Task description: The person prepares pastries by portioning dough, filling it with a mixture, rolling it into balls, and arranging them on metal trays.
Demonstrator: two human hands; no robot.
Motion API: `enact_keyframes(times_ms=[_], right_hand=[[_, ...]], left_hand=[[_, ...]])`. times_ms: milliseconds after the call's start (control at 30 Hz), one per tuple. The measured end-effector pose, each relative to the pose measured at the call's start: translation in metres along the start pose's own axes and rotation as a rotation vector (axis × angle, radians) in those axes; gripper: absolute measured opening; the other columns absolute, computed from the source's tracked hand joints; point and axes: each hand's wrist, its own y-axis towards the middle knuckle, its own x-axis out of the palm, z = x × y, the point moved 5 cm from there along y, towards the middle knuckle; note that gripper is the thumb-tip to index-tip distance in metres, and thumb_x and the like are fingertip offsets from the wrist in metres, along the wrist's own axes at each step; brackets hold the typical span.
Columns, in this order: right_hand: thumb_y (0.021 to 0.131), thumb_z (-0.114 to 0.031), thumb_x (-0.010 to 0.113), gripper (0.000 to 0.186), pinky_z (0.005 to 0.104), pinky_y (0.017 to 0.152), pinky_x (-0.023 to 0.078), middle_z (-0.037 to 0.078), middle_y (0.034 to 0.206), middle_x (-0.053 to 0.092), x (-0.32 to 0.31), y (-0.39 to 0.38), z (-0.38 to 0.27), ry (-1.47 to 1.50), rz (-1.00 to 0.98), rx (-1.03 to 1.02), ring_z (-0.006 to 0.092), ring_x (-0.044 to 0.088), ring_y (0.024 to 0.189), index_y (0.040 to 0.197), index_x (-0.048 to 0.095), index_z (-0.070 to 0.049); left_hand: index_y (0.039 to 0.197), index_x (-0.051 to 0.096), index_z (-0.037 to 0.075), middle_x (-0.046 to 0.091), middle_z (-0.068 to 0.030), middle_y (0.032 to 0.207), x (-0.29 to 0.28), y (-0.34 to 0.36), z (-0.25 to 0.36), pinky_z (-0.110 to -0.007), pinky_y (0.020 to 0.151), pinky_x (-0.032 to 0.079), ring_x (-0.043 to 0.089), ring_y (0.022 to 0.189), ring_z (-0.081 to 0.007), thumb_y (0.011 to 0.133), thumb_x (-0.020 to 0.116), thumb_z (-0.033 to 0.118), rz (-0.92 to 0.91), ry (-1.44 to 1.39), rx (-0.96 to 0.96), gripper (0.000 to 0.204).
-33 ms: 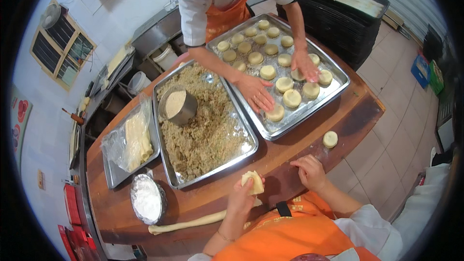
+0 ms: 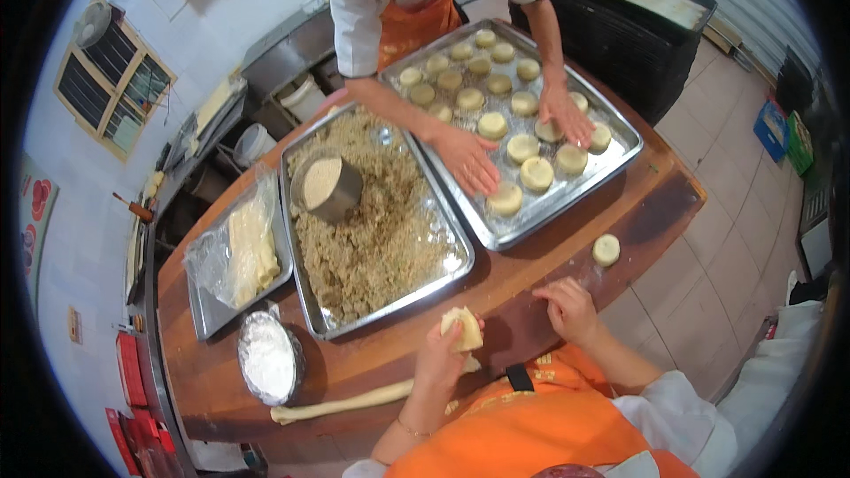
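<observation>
Above the table's near edge, my left hand (image 2: 440, 350) grips a piece of pale dough (image 2: 461, 329), its thumb lying across it. Apart from it on the right, my right hand (image 2: 571, 312) holds nothing, its index finger stretched out and the others partly curled. Beyond that hand a single round dough cake (image 2: 606, 250) rests on the wood. A long dough rope (image 2: 354, 404) lies along the near edge, passing behind my left forearm. Ahead of my left hand stands a metal tray (image 2: 390, 308) of crumbly brown filling (image 2: 354, 257), with a metal cup (image 2: 332, 190) set in it.
Across the table (image 2: 522, 292), a co-worker's two hands (image 2: 469, 162) press round cakes on a large metal tray (image 2: 531, 235). At left are a bowl of white flour (image 2: 267, 361) and a small tray (image 2: 212, 314) with plastic-covered dough (image 2: 251, 252). Stacked black trays (image 2: 611, 40) stand far right.
</observation>
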Motion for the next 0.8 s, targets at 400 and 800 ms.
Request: enact_keyframes(times_ms=[400, 800], right_hand=[[0.072, 0.013, 0.058, 0.032, 0.0403, 0.072, 0.052, 0.014, 0.089, 0.066, 0.003, 0.002, -0.005, -0.013, 0.013, -0.004, 0.0339, 0.062, 0.081, 0.098, 0.068, -0.003], [0.074, 0.009, 0.060, 0.030, 0.0414, 0.076, 0.052, 0.012, 0.091, 0.065, 0.004, -0.001, -0.001, -0.018, -0.010, 0.038, 0.0326, 0.061, 0.085, 0.099, 0.068, -0.004]], left_hand=[[0.132, 0.051, -0.006, 0.064, -0.0197, 0.122, -0.010, -0.016, 0.008, -0.041, 0.100, 0.051, 0.064, 0.115, -0.0315, 0.100, 0.050, 0.011, 0.049, -0.060, 0.002, 0.036], [0.125, 0.058, -0.001, 0.066, -0.0167, 0.118, -0.009, -0.010, 0.008, -0.039, 0.095, 0.055, 0.065, 0.111, -0.0281, 0.097, 0.061, 0.009, -0.025, -0.106, 0.048, 0.031]])
